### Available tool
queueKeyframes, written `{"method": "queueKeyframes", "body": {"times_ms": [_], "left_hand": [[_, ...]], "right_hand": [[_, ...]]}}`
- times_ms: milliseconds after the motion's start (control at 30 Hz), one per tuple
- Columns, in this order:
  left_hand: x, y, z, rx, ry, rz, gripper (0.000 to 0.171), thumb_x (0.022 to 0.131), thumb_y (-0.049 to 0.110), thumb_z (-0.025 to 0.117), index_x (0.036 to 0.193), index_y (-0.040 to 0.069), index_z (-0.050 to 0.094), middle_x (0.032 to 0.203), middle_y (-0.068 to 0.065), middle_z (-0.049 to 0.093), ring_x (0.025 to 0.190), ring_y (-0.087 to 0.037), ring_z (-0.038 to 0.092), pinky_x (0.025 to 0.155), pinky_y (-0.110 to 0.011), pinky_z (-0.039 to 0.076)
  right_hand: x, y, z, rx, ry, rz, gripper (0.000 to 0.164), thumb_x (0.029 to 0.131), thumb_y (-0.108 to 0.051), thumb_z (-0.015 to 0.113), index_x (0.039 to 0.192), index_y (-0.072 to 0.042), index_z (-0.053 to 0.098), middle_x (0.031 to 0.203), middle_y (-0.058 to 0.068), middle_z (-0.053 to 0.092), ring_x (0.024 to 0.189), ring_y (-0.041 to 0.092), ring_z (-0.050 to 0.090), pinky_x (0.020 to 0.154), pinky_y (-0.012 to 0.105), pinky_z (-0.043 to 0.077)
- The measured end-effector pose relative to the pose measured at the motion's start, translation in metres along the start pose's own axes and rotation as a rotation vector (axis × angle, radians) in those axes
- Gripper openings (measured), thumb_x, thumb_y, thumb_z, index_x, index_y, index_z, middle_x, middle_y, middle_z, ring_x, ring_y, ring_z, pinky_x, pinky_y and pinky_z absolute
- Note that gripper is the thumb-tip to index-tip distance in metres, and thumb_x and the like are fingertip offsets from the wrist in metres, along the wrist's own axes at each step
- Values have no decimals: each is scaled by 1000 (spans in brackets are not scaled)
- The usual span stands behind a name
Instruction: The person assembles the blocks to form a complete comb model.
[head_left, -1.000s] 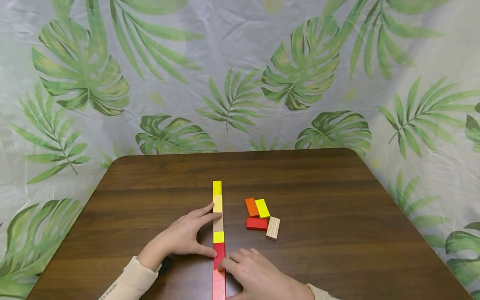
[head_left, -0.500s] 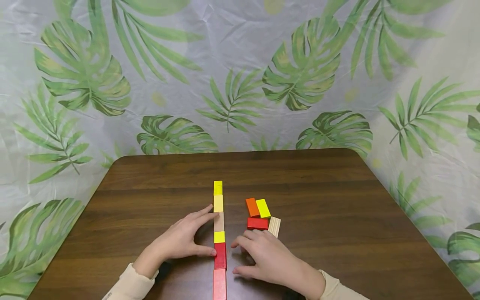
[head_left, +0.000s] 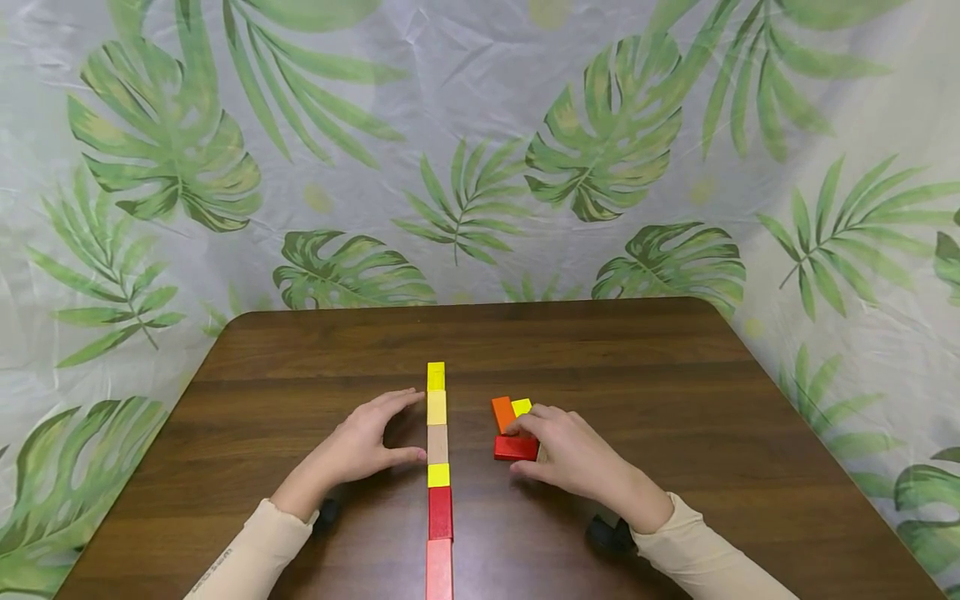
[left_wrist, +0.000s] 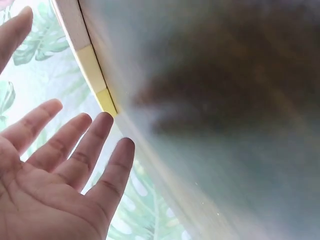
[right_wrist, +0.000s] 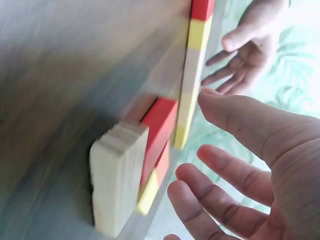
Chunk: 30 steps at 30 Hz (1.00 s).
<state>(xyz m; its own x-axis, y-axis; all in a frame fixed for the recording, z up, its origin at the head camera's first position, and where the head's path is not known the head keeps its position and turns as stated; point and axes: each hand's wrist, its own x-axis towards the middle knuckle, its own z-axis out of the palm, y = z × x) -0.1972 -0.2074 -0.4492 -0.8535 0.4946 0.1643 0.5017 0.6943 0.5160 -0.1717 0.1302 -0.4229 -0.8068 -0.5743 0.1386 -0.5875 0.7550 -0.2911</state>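
Observation:
A straight row of coloured blocks runs away from me: pink block [head_left: 439,568], red block [head_left: 440,512], yellow block [head_left: 438,475], tan block [head_left: 437,444], cream block [head_left: 437,408] and another yellow block [head_left: 436,376]. Beside its left side is my left hand [head_left: 360,442], fingers spread and holding nothing; whether its tips touch the row I cannot tell. Over the loose blocks hovers my right hand [head_left: 581,454], with nothing between thumb and fingers. Closest to it lie a red block [head_left: 514,448], an orange block [head_left: 503,414], a partly covered yellow block [head_left: 521,407] and a ribbed wooden block [right_wrist: 117,175].
A dark wooden table [head_left: 322,350] carries everything. Behind it hangs a leaf-patterned cloth [head_left: 480,167]. Dark devices show at the wrists, with a black one [head_left: 609,533] under the right wrist.
My right hand has left the near part of the row and moved right and away from me to the loose blocks. My left hand has slid slightly farther along the row.

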Motion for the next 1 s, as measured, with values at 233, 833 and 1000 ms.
{"method": "queueKeyframes", "body": {"times_ms": [233, 833, 1000], "left_hand": [[21, -11, -4, -114, 36, -95, 74, 87, 26, 93, 149, 4, 60, 141, -18, 68, 117, -33, 72, 97, -49, 63], [64, -34, -3, -269, -54, -238, 73, 89, 24, 90, 152, 7, 57, 120, -11, 71, 103, -19, 69, 84, -30, 57], [69, -36, -3, -290, -96, -222, 72, 91, 23, 89, 153, 6, 55, 116, -11, 69, 101, -19, 66, 91, -34, 56]], "right_hand": [[5, 16, -1, -8, -38, 68, 42, 83, -29, 95, 119, -13, 79, 106, 1, 73, 97, 20, 69, 86, 46, 55], [11, 26, 2, 10, -69, 15, 31, 81, -25, 96, 105, -14, 80, 95, -4, 70, 86, 11, 64, 79, 35, 54], [12, 25, 3, 11, -78, -12, 28, 81, -26, 96, 103, -15, 80, 94, -5, 69, 83, 9, 61, 76, 32, 54]]}}
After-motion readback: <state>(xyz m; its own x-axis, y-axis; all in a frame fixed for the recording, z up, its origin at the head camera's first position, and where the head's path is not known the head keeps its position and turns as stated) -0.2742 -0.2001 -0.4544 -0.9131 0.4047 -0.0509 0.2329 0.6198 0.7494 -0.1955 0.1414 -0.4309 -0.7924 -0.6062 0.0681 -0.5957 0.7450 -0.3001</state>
